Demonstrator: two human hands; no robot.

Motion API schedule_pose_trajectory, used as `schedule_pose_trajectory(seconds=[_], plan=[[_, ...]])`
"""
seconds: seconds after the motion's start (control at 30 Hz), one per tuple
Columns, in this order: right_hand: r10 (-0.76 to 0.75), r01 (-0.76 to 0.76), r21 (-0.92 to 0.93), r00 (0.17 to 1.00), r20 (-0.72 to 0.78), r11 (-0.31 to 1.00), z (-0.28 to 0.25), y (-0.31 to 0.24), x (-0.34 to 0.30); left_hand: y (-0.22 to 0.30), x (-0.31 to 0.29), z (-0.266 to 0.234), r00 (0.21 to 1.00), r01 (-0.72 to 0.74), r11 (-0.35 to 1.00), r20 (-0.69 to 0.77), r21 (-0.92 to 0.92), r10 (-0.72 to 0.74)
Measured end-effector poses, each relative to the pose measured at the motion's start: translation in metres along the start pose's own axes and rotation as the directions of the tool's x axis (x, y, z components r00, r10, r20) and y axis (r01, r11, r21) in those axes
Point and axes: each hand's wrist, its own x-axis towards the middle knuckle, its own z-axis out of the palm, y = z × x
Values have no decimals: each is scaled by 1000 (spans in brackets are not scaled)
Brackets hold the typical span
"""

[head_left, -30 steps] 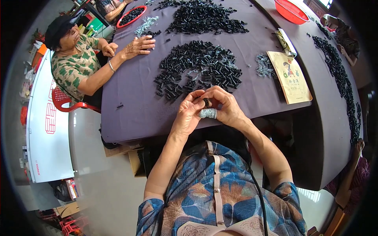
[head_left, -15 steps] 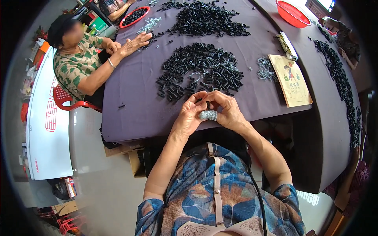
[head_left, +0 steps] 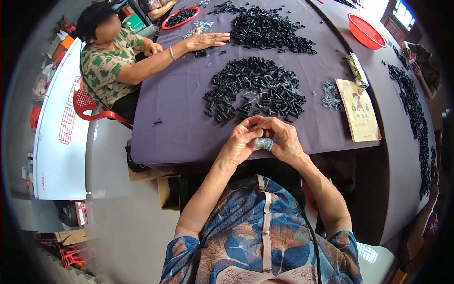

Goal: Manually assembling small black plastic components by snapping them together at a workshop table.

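Observation:
My left hand (head_left: 239, 144) and my right hand (head_left: 287, 142) meet at the table's near edge, fingertips pinched together. Between them is a small black tube-like piece (head_left: 260, 131), mostly hidden by the fingers. Grey wrapping (head_left: 263, 143) covers my right thumb. Just beyond my hands spreads a loose pile of small black tube-like pieces (head_left: 227, 90), with some clear or silvery bits mixed in. A little heap of clear, silvery small parts (head_left: 332, 96) lies to the right of that pile.
A yellow booklet (head_left: 358, 111) lies at the table's right edge, near a red basket (head_left: 366, 32). Another black pile (head_left: 269, 31) sits farther back. At left, a seated person (head_left: 111, 61) reaches over the purple-grey tablecloth (head_left: 165, 118). More black pieces (head_left: 411, 109) line the right-hand table.
The whole view has shifted, so the table sits farther right in it. The person at left has stretched an arm farther toward the far pile. My hands keep their pinch, fingers slightly moved.

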Motion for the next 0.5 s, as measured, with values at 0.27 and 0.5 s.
schedule_pose_trajectory(seconds=[0.27, 0.5], plan=[[63, -63, 12, 998, 16, 998, 1, -1, 0, 3, 0, -4, 999, 30, 999, 33, 9, -31], [47, -45, 84, 999, -12, 995, 5, 1, 1, -4, 3, -4, 998, -48, 999, -33, 22, 49]])
